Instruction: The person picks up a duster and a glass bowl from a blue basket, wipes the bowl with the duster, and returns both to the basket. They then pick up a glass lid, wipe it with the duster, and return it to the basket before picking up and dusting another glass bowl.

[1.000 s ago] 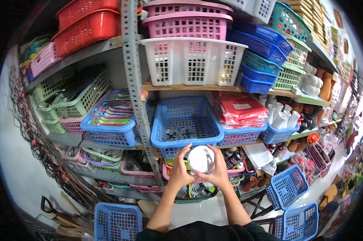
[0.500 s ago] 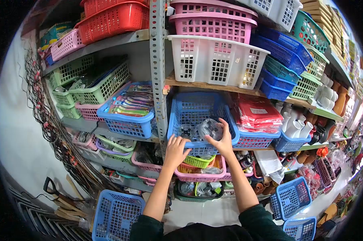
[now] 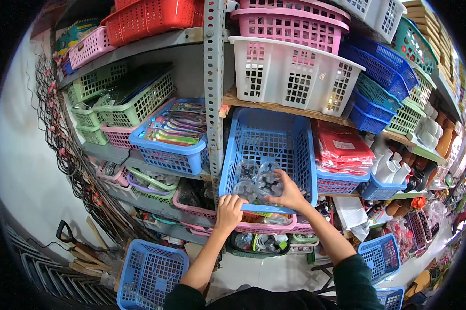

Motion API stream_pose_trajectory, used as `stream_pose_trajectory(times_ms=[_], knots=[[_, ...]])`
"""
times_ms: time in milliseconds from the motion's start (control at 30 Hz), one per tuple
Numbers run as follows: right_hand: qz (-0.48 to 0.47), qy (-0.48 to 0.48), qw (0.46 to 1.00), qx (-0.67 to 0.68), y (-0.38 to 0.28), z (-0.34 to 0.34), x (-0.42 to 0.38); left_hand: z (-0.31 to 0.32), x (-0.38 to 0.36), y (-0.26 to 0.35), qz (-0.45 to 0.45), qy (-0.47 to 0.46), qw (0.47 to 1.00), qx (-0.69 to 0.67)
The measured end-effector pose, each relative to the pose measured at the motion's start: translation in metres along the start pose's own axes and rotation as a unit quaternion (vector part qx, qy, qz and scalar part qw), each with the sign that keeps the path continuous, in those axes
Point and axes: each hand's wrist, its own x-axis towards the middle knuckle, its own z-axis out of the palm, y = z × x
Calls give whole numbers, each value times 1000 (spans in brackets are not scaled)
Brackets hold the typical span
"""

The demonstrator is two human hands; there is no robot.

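Note:
A blue plastic basket [image 3: 304,155] juts out from the middle shelf, its front leaning down toward me. My left hand [image 3: 228,213] is closed over the front rim at its left corner. Inside the basket, my right hand [image 3: 289,194] has its fingers curled round a clear round plastic container [image 3: 268,181], near the front right. More clear plastic containers [image 3: 245,190] lie to the left of it. Their exact kind cannot be made out.
A grey perforated post [image 3: 215,103] stands left of the basket. Right of it are red plastic packs [image 3: 341,144]; a white crate [image 3: 295,72] sits above. Below are pink baskets [image 3: 266,227]. Another blue basket [image 3: 153,274] is low on the left.
The basket's front has come down and nearer to me. My right hand has lowered the clear container from rim height into the basket. My left hand has closed over the rim.

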Motion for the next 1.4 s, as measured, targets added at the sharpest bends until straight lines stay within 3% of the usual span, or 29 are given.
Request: stream_pose_trajectory(times_ms=[67,133,167,400,667,733,867,933,967,1000,1067,1100,1167,1267,1300,1400], knots=[[-16,-22,999,-27,-2,7,13,-2,1,0,3,2,1000,-11],[-120,-83,987,-69,-7,16,27,-4,2,0,2,-4,1000,-11],[-129,-105,984,-66,-6,24,33,-5,3,0,2,-8,1000,-11],[-121,-211,964,-104,15,63,66,-4,4,-4,2,-2,999,-35],[-134,-252,954,-88,32,68,71,-5,1,-5,9,-27,999,-23],[-118,-281,934,-186,28,67,69,-4,3,-4,6,-7,999,-41],[-73,-280,949,-122,13,56,60,-8,8,-6,8,-11,999,-43],[-74,-174,972,-137,4,55,44,-10,13,-9,8,-16,999,-45],[-94,-134,985,-60,0,55,38,-11,15,-10,8,-14,999,-44],[-96,-134,984,-61,-4,54,27,-12,17,-11,5,-19,999,-43],[-84,-77,972,-205,-32,42,-5,-13,22,-10,2,-24,999,-44],[-84,-76,972,-206,-42,38,-19,-15,26,-9,-13,-36,998,-53],[-98,14,941,-323,-56,35,-40,-19,34,-8,-36,-57,996,-62],[-123,65,928,-344,-42,30,-40,-22,48,-7,-64,-70,993,-74],[-182,118,915,-341,-29,31,-34,-19,51,-10,-57,-79,993,-70],[-179,136,917,-330,-16,23,-22,-13,63,-9,-49,-59,995,-66]])
